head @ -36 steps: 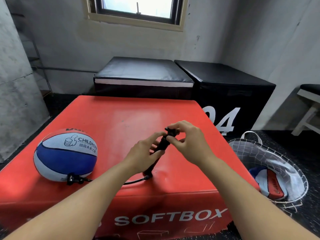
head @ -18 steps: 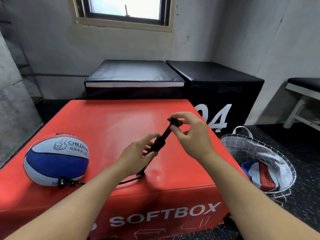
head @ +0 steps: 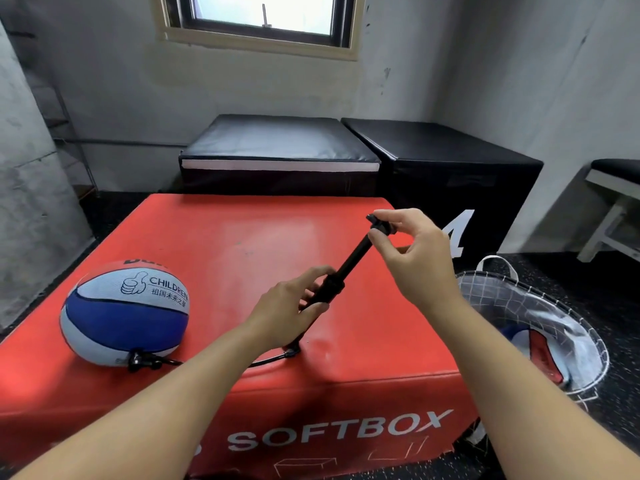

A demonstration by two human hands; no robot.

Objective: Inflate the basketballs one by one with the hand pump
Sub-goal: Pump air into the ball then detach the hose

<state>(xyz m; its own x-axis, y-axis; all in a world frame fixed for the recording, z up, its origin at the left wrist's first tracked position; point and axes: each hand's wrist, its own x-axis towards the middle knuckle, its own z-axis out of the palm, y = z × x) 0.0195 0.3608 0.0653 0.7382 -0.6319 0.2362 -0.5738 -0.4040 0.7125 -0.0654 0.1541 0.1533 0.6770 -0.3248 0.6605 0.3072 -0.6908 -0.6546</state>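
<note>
A blue, white and red basketball (head: 124, 315) lies on the left of the red soft box (head: 242, 237). A thin black hose (head: 266, 359) runs from a connector at the ball's lower front to the black hand pump (head: 341, 275), which leans up to the right. My left hand (head: 287, 311) grips the pump's barrel near its base. My right hand (head: 412, 254) pinches the T-handle at the top, with the rod drawn well out of the barrel.
A wire-and-net basket (head: 540, 303) stands on the floor at the right with another ball (head: 533, 351) inside. Two black padded boxes (head: 277, 150) stand behind the red box. A white bench (head: 613, 199) is at the far right.
My right hand has pulled the pump handle up and to the right, drawing the rod out of the barrel. The left hand keeps its hold on the barrel.
</note>
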